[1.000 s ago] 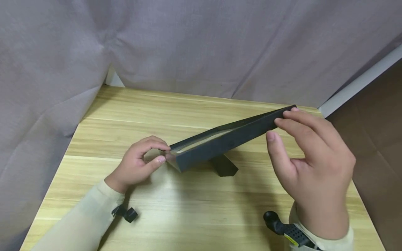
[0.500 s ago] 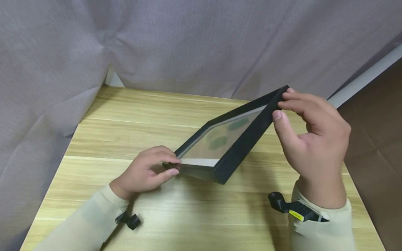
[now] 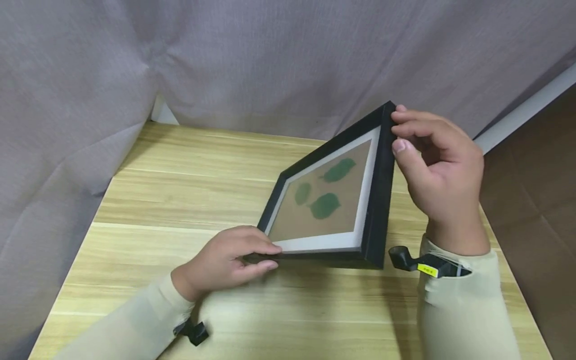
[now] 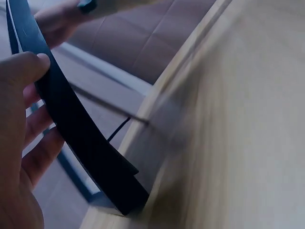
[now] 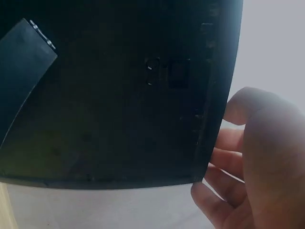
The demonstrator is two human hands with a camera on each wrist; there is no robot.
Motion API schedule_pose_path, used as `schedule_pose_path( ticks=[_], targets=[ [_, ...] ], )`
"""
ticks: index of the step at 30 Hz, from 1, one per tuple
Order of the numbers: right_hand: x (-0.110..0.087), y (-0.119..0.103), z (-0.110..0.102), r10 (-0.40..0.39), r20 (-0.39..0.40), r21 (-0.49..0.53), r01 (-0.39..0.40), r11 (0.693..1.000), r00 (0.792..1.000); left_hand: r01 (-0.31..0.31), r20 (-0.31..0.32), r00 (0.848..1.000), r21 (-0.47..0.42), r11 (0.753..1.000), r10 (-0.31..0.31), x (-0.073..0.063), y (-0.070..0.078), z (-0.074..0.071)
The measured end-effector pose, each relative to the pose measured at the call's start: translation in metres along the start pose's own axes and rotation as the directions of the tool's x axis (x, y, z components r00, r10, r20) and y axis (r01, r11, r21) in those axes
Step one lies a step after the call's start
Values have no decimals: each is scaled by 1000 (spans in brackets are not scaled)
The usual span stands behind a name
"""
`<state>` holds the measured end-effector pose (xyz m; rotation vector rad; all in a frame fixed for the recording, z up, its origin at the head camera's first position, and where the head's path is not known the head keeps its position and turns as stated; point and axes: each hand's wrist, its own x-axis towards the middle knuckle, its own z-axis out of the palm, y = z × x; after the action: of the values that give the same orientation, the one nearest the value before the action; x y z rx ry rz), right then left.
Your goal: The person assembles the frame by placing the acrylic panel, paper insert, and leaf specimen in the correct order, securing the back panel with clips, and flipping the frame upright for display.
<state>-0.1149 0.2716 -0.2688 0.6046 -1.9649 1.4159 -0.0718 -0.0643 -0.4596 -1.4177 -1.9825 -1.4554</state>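
Note:
A black picture frame [image 3: 377, 205] is tilted up above the table in the head view. Behind its glass, three green leaves lie on a brown ground inside a white border. My left hand [image 3: 229, 257] pinches the near left corner, thumb against the outer side. High on the right edge, the thumb and fingertips of my right hand [image 3: 443, 162] hold the frame. The right wrist view shows the dark back of the frame, with a stand leg [image 5: 26, 71] hinged out from it.
Under the frame is a wood-grain table [image 3: 189, 190]. Grey cloth [image 3: 270, 65] hangs along the back and left. A brown panel [image 3: 535, 200] stands beyond the right edge. Each wrist wears a small black camera.
The frame has turned from nearly edge-on to showing its leaf picture. Its right end rose with my right hand, while my left hand shifted right and nearer. The stand leg left the head view.

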Motion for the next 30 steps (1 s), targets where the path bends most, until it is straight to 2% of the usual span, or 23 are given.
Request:
schedule_pose_path(
  ticks=[2, 7, 14, 19, 22, 25, 28, 30],
  targets=[
    [3, 4, -1, 3, 22, 51, -4, 999, 1000, -22, 5, 1000, 6, 1000, 22, 2, 4, 4],
    [14, 15, -3, -1, 105, 90, -8, 996, 995, -57, 21, 998, 33, 998, 56, 6, 13, 17],
    [25, 26, -5, -21, 178, 220, -19, 975, 984, -35, 53, 998, 72, 997, 31, 11, 22, 34],
    [27, 31, -5, -23, 186, 258, -26, 966, 982, -39, 69, 997, 85, 996, 33, 16, 27, 43],
    [26, 32, -4, -23, 171, 270, -25, 963, 985, -48, 76, 996, 82, 996, 42, 18, 26, 41],
    [24, 30, -5, -11, 157, 262, -31, 964, 987, -32, 72, 997, 68, 997, 27, 22, 22, 32],
    [19, 21, -8, 6, 141, 265, -43, 963, 990, 49, 31, 998, -1, 999, -49, 29, 12, 17],
    [13, 9, -10, -3, 125, 262, -30, 964, 992, 146, -11, 989, -50, 988, -147, 36, 2, 7]
  ],
)
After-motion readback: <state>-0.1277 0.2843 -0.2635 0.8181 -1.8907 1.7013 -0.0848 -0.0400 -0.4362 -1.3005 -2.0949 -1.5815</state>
